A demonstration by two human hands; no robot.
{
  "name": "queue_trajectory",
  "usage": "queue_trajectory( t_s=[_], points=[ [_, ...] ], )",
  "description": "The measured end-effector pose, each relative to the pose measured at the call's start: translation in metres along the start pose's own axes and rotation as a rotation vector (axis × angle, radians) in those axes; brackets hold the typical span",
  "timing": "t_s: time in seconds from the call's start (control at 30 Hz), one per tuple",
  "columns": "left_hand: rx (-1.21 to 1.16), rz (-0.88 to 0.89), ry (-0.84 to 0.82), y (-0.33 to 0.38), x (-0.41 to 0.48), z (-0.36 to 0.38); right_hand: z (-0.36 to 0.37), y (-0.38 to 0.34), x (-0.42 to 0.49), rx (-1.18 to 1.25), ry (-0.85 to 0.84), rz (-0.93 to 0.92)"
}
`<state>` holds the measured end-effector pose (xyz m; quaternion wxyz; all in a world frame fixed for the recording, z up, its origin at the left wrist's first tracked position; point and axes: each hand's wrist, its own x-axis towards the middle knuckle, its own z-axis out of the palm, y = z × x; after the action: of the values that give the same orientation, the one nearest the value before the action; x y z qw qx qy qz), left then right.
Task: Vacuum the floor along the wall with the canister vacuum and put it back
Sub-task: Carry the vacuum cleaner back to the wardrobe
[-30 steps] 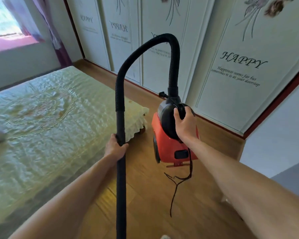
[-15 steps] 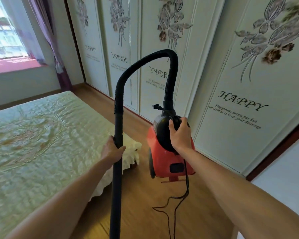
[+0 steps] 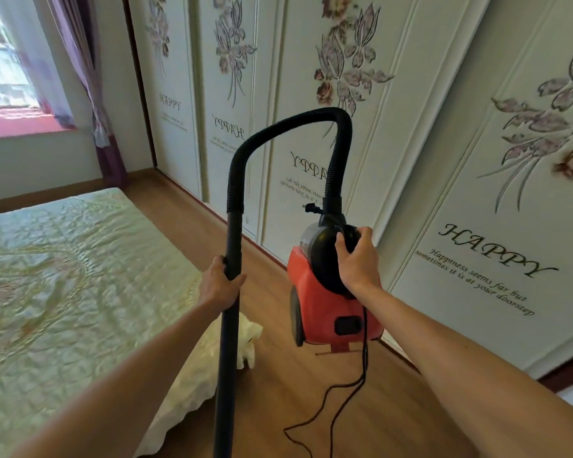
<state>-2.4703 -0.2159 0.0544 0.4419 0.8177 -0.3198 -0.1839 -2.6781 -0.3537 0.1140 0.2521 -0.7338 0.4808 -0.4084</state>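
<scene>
A red canister vacuum (image 3: 325, 305) with a black top hangs in the air above the wooden floor (image 3: 377, 408). My right hand (image 3: 358, 259) grips its black carrying handle. A black ribbed hose (image 3: 278, 130) arches from the canister's top over to a straight black wand (image 3: 229, 342). My left hand (image 3: 220, 285) is wrapped round the wand near its upper end. The wand's lower end runs out of the bottom of the frame. A thin black power cord (image 3: 348, 395) dangles from the canister's back down to the floor.
A bed (image 3: 63, 292) with a pale green quilted cover fills the left. White wardrobe doors (image 3: 477, 193) with flower prints line the right wall. A narrow strip of floor runs between them toward a window (image 3: 4, 67) with a purple curtain (image 3: 90, 94).
The view has tilted up and moved forward along the wardrobe. The canister stays lifted in my right hand and the wand in my left. The cord now trails lower on the floor.
</scene>
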Motion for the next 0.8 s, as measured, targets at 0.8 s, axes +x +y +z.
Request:
queue_trajectory(
  t_s=[0.8],
  points=[
    [-0.157, -0.144, 0.298, 0.073, 0.328, 0.095, 0.187, 0.033, 0.363, 0.163, -0.247, -0.176]
  ],
)
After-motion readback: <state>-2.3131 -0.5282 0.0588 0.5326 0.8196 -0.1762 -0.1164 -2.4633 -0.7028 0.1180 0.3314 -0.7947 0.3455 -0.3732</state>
